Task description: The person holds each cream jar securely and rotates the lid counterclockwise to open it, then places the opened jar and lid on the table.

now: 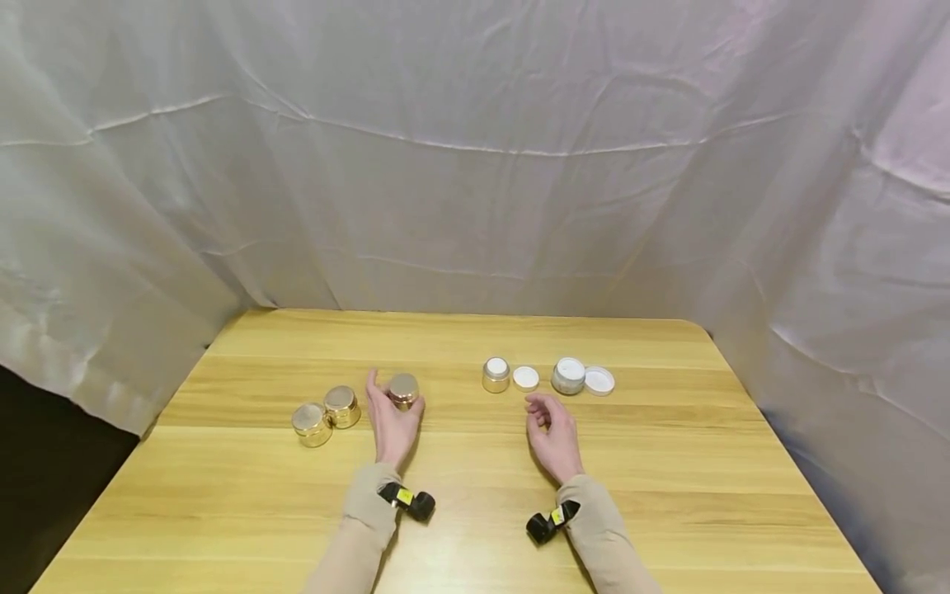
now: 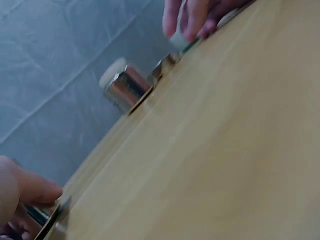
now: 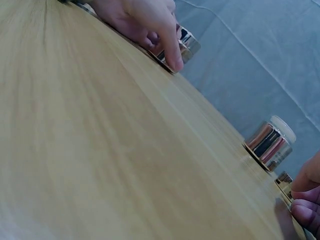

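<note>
My left hand (image 1: 396, 425) grips a gold jar (image 1: 404, 389) with a flat lid, thumb on its right side and fingers on its left; the jar is on the table. In the right wrist view, that thumb lies along the shiny jar (image 3: 190, 46). My right hand (image 1: 555, 437) hovers with loosely curled fingers and holds nothing visible. Beyond it stand a small gold jar (image 1: 496, 377) with a white top and a silvery jar (image 1: 568, 378), also white on top. An upturned lid (image 1: 526, 379) with a white inside lies between them, and another lid (image 1: 599, 381) lies at the right.
Two lidded gold jars, one nearer (image 1: 312, 427) and one farther (image 1: 342, 408), stand side by side left of my left hand. A grey curtain (image 1: 475, 206) hangs behind and beside the wooden table (image 1: 467, 511).
</note>
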`<state>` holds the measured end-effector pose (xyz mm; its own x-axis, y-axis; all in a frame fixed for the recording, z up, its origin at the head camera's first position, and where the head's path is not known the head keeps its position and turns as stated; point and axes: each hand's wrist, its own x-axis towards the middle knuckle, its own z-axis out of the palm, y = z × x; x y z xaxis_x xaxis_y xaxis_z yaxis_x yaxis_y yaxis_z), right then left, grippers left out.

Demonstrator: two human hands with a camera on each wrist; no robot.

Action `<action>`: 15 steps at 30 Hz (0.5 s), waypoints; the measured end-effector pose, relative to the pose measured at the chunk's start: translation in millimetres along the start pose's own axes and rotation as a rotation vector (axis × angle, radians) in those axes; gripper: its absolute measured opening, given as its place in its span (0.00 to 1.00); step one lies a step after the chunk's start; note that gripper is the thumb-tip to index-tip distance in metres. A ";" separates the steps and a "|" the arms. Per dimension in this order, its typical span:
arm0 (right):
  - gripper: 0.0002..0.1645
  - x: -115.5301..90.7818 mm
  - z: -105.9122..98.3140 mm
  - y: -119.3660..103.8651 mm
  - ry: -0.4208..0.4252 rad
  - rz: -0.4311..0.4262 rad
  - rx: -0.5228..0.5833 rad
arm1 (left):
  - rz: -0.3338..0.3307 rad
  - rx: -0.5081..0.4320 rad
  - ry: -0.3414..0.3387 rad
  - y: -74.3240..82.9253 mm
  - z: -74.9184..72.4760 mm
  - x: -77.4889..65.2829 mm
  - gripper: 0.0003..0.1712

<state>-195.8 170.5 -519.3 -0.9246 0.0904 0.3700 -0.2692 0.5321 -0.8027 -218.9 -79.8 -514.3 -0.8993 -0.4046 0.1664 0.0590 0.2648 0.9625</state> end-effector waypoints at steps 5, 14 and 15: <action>0.17 0.4 -0.5 -0.8 0.001 0.003 0.005 | 0.027 -0.112 -0.102 1.0 0.4 -15.9 0.59; 0.16 0.2 1.2 1.3 0.018 -0.031 0.009 | -0.047 -0.344 -0.371 5.0 6.1 -25.8 0.64; 0.16 0.0 1.5 1.9 0.029 -0.043 0.014 | -0.068 -0.367 -0.392 6.3 7.4 -27.3 0.63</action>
<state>-196.6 170.2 -521.6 -0.9041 0.0920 0.4173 -0.3123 0.5242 -0.7923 -197.2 -60.6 -514.4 -0.9965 -0.0345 0.0765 0.0796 -0.1020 0.9916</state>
